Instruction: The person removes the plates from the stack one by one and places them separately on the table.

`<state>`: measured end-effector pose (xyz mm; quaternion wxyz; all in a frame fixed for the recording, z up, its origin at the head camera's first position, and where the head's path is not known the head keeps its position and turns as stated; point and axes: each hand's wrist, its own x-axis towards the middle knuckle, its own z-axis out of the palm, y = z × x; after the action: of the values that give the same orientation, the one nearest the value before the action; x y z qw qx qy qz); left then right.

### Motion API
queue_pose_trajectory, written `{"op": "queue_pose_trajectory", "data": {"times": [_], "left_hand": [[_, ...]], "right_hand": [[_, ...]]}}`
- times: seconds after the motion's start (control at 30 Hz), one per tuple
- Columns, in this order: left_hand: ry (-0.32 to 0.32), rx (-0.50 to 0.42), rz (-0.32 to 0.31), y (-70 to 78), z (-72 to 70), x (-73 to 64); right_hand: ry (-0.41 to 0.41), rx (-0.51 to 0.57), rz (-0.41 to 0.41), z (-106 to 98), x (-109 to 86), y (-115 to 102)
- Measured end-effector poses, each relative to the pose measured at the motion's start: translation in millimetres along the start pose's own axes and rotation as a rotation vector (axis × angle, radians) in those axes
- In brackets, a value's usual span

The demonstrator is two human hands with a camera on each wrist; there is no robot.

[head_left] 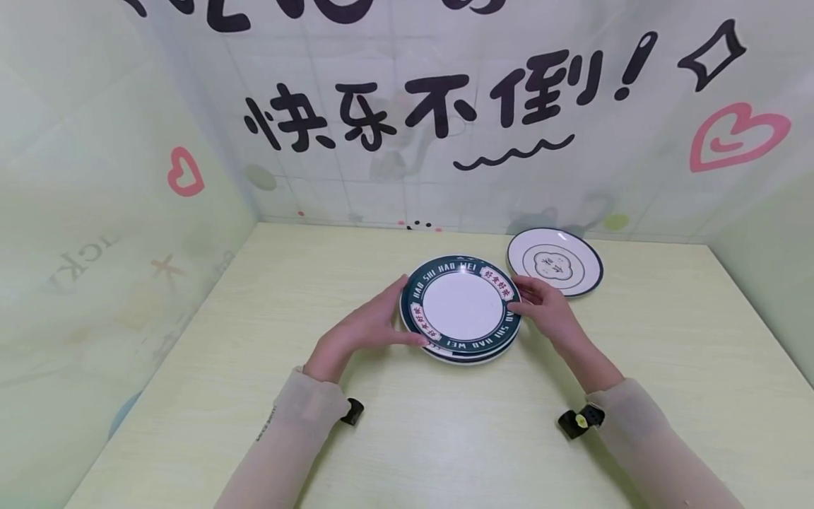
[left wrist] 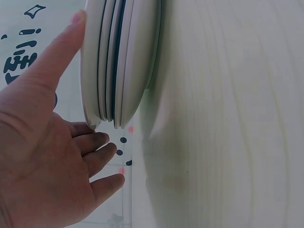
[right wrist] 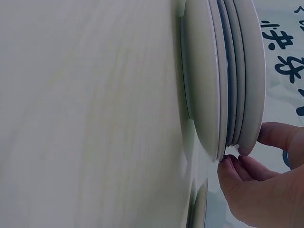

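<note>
A stack of several plates (head_left: 478, 359) stands on the table, its rims seen edge-on in the left wrist view. The uppermost plate (head_left: 463, 306) has a white centre and a dark green rim with lettering. At that plate's left edge my left hand (head_left: 365, 322) holds the rim, thumb over the top and index finger at the outer edge; the other fingers spread free beside the stack. Opposite, my right hand (head_left: 552, 314) pinches the rim, with the thumb (right wrist: 280, 135) on top and fingertips below the edge. The upper plate sits right over the lower ones (right wrist: 223, 80).
Behind and to the right lies a white plate (head_left: 575, 258) with a dark blue edge and a printed centre, close to the right hand. The pale wooden table (head_left: 445, 438) meets a printed cloth wall (head_left: 394, 170) at the back and sides.
</note>
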<state>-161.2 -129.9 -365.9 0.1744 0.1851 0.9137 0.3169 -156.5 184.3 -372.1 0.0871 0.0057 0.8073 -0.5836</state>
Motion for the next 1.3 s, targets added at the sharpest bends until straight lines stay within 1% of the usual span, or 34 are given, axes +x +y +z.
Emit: {"op": "queue_pose_trajectory", "data": {"times": [0.23,0.57,0.9,1.17,1.3], "left_hand": [[-0.002,-0.003,-0.008,2.1,-0.5,-0.9],[0.006,-0.005,0.011,1.6,-0.4,0.3],[-0.004,0.007,0.001,0.0,1.7,2.7],[-0.002,0.016,0.005,0.2,2.5,3.1],[-0.002,0.021,-0.004,1.7,2.9,3.1]], "right_hand": [[-0.010,-0.023,-0.007,-0.9,0.2,-1.4],[-0.028,-0.058,0.008,-2.5,1.3,-3.9],[-0.073,-0.118,0.008,-8.7,1.8,-3.0],[-0.093,-0.115,-0.001,-11.2,1.9,-2.1],[-0.098,-0.121,0.002,-12.7,3.0,-1.9]]}}
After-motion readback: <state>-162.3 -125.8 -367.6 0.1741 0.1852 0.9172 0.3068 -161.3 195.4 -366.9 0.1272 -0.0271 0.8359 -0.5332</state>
